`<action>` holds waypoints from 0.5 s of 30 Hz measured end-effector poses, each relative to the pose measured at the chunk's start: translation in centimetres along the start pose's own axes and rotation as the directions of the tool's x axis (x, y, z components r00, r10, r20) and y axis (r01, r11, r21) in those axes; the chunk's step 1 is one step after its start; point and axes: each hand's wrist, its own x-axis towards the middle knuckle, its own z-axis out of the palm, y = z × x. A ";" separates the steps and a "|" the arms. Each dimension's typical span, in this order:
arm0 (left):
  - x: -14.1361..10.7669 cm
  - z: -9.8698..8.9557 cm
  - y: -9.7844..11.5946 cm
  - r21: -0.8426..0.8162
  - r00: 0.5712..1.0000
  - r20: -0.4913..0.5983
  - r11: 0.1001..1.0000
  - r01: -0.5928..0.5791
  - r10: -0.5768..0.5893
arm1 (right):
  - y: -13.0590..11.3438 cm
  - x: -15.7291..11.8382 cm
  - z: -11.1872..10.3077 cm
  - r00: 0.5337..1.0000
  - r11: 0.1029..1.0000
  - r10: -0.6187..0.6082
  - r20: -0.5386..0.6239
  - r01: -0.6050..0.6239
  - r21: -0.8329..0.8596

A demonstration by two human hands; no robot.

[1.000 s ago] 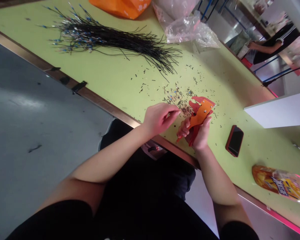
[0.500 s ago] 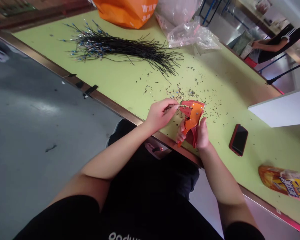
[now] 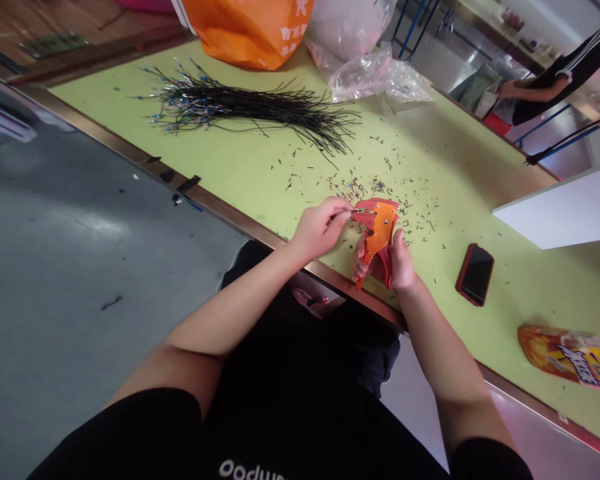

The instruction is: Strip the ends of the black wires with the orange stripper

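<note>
Orange wire stripper (image 3: pixel 383 227): centre of frame, handles wrapped by right hand (image 3: pixel 401 265).
Left hand (image 3: pixel 320 230): fingertips pinched together on thin wire (image 3: pixel 363 211), at stripper's mouth.
Risk: crooked feeding could nick it.

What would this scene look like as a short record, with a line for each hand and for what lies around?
Left hand: pinches a thin strand at the tool's head; exact contact too small to tell
Right hand: grips an orange-and-red hand tool
Table: yellow-green, strewn with small scraps beyond the hands
Wires: black bundle, blue bits at its left end
Far side: orange bag, clear plastic
Right side: phone, orange-and-yellow package
Background: another person
</note>
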 end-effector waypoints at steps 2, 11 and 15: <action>0.0 -0.1 0.0 -0.006 1.000 0.005 1.000 0.013 -0.013 | 0.0 0.0 0.0 1.000 1.000 -0.014 0.007 0.014 -0.003; 0.2 -0.3 0.4 -0.076 0.996 0.004 0.993 0.093 -0.093 | 0.4 0.3 0.6 0.995 0.997 -0.066 -0.070 0.064 -0.038; 0.0 -0.3 0.4 -0.102 0.995 -0.009 0.990 0.095 -0.096 | 0.6 0.2 1.1 0.992 0.996 -0.076 -0.097 0.072 -0.053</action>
